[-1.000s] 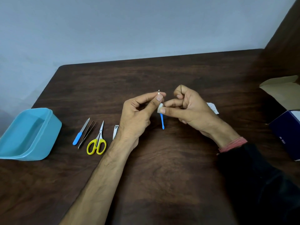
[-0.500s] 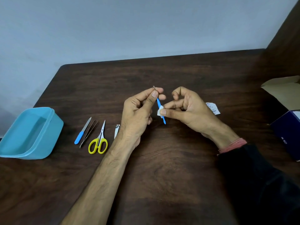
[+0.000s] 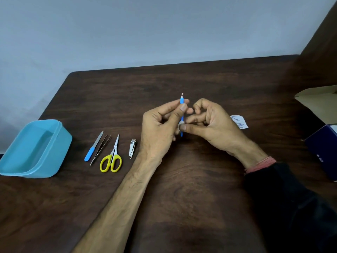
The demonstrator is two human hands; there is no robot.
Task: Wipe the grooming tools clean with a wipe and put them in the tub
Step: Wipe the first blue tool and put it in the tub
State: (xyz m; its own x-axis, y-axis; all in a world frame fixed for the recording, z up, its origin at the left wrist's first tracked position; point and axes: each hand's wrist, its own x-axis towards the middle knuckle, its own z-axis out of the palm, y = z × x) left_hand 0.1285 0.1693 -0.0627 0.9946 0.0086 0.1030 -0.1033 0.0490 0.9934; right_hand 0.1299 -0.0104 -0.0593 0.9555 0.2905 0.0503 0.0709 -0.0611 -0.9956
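Early in the job, by my read: tub (image 3: pixel 32 148) at the near-left of the table (image 3: pixel 200 198) looks empty, so nothing is stowed yet. Four tools lie in a row just right of it, untouched as far as I can tell: blue-handled nail file (image 3: pixel 94 146), tweezers (image 3: pixel 100 149), yellow-handled scissors (image 3: pixel 111 156), nail clipper (image 3: pixel 132 146). All four lie with their long axes running near-to-far; file and scissors have their handles toward the near edge and tips pointing far, leaning slightly right. The fifth tool is in hand above the table centre: a thin blue stick tool (image 3: pixel 181 101), long axis close to upright in the view, small pale tip pointing far/up, blue lower end poking out below the fingers. Left hand (image 3: pixel 158 128) pinches its upper shaft between thumb and forefinger. Right hand (image 3: pixel 209 123) pinches a small folded wipe (image 3: pixel 180 126) around the lower shaft with thumb and fingers; the other fingers are curled. So wiping of tool one is under way; whether the upper part is done, I can't tell. Left to do: finish this one, drop it in the tub, then wipe and stow the other four. A torn white sachet (image 3: pixel 239 122) lies just right of the right hand; a dark blue box (image 3: pixel 322 154) and an open cardboard flap (image 3: pixel 319 99) sit at the right edge.
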